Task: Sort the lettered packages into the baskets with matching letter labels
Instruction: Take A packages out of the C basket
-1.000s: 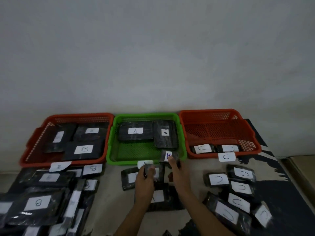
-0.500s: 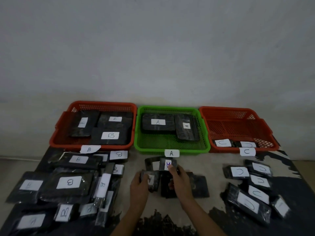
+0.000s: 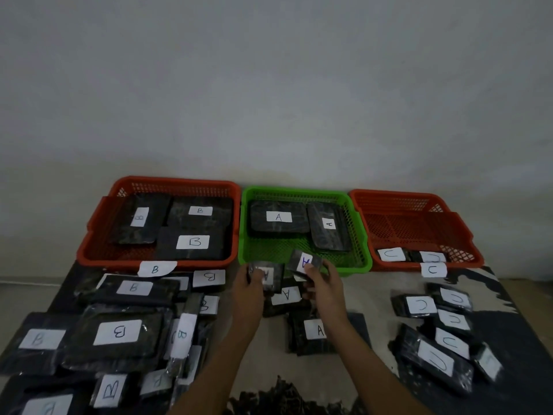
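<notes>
Where the pale wall [image 3: 269, 85] meets the floor, a dark patterned mat [image 3: 514, 339] with a lighter middle carries everything, and 3 baskets stand in a row along its far edge. At the far left corner the left red basket [image 3: 98, 253] holds 3 black packages with B labels, and a B tag [image 3: 155, 268] hangs on its near rim. Beside it, touching, the green basket [image 3: 359, 235] holds 2 packages labelled A, both toward its back. At the far right corner the right red basket [image 3: 419, 223] has 2 C packages against its near wall, with a C tag [image 3: 433, 269] on the rim. My left hand [image 3: 250, 290] has its fingers curled round a small black package [image 3: 269, 275] just before the green basket's near rim; its label is blurred. My right hand [image 3: 324, 287] pinches another small A package [image 3: 304, 261], tilted, right over that near rim. Under my hands 2 more A packages [image 3: 314, 329] lie on the mat's lighter middle. Along the left edge sits a heap of B packages [image 3: 116, 332], overlapping one another. Toward the right edge lies a cluster of C packages [image 3: 438, 357], close together.
</notes>
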### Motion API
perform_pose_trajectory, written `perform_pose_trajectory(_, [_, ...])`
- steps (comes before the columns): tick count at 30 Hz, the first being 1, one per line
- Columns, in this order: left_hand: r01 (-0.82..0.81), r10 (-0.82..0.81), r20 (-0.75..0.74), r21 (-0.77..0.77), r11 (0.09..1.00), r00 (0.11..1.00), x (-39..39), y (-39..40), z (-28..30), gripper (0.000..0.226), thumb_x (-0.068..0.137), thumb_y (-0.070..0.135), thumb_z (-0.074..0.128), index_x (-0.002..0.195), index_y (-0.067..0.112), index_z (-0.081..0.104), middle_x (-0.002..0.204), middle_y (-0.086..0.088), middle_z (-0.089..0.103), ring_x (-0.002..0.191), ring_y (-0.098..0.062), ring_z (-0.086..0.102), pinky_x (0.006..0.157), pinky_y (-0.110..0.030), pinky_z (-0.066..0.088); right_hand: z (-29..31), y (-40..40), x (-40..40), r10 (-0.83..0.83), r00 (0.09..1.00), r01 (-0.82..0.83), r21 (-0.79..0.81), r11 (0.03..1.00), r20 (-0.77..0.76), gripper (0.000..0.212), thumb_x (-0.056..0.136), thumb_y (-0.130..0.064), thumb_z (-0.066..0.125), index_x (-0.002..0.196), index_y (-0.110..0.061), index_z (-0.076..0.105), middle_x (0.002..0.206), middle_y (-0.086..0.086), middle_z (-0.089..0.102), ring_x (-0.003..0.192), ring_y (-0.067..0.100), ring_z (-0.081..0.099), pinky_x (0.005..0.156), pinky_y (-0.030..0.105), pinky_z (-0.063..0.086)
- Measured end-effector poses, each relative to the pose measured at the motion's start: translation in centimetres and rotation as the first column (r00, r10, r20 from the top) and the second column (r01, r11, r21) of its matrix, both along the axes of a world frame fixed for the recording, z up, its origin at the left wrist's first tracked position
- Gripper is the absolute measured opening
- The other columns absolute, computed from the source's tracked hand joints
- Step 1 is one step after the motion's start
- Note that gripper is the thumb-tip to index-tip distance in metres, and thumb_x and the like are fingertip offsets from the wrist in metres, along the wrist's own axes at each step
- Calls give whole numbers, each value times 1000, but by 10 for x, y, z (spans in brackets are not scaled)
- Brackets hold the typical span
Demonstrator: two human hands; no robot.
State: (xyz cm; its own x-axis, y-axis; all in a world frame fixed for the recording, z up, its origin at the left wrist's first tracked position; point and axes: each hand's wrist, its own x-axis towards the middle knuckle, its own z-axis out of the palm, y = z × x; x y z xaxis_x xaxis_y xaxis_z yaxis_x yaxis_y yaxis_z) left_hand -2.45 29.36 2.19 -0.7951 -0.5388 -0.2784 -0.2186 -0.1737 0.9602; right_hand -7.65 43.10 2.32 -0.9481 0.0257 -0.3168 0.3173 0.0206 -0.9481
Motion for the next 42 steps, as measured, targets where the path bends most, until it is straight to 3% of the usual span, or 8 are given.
perform_pose_trajectory(10, [-93,92,-66,-12,996,994,-50,-39,-6,21,98,17,48,115,21,59,105,1,66,91,-6,61,73,-12,49,0,-29,-58,44,998,-37,150,988,-44,45,88,-26,70,130,-17,57,116,0,59,101,16,61,75,23,51])
perform_pose_trajectory(14, [-127,124,-43,-89,988,991,-62,-57,-9,33,100,25,44,132,19,48,121,0,57,110,-15,55,91,-29,46,-11,-46,-92,202,979,-193,429,883,26,45,87,-38,69,124,-15,58,105,-1,61,94,16,57,83,28,41])
perform_pose_trajectory(20, [-139,138,-16,-88,986,990,-66,-69,-29,21,102,23,41,121,22,48,106,9,59,95,-1,59,67,-7,47,-47,-82,-121,301,912,-408,570,713,277,47,89,-33,68,122,-6,49,120,11,62,107,27,60,87,30,46])
perform_pose_trajectory(23, [-144,146,25,-84,986,989,-63,-73,-37,32,101,30,40,128,15,47,109,5,61,101,-8,61,78,-21,52,-55,-97,-130,262,919,-383,520,763,293,46,90,-30,67,124,-5,46,124,11,60,112,28,58,88,28,45])
perform_pose_trajectory(27, [-129,132,18,-114,985,991,-61,-72,-43,29,100,36,41,124,22,48,103,14,60,98,-1,59,68,-13,48,-64,-115,-130,180,924,-305,366,879,336,49,87,-21,70,127,-1,51,129,16,60,116,32,59,100,42,49])
perform_pose_trajectory(35, [-103,107,26,-131,986,994,-59,-69,-39,24,99,36,43,122,28,46,99,15,60,87,7,60,61,-9,48,-59,-108,-132,226,920,-343,380,859,319,33,88,-37,68,93,-8,55,85,7,61,76,21,63,67,34,53])
perform_pose_trajectory(38, [-68,70,8,-124,990,998,-57,-69,-35,17,97,37,46,112,30,53,98,13,64,83,11,62,61,-7,48,-53,-95,-131,257,916,-365,378,851,307,39,89,-41,65,105,-7,54,98,11,64,90,31,67,80,44,57])
perform_pose_trajectory(42, [19,-23,-18,-188,982,1000,-53,-67,-29,20,95,39,50,110,31,61,100,13,68,90,6,63,69,-9,49,-44,-80,-128,329,907,-408,356,841,264,23,93,-35,61,96,-13,58,98,11,65,86,26,65,62,31,54])
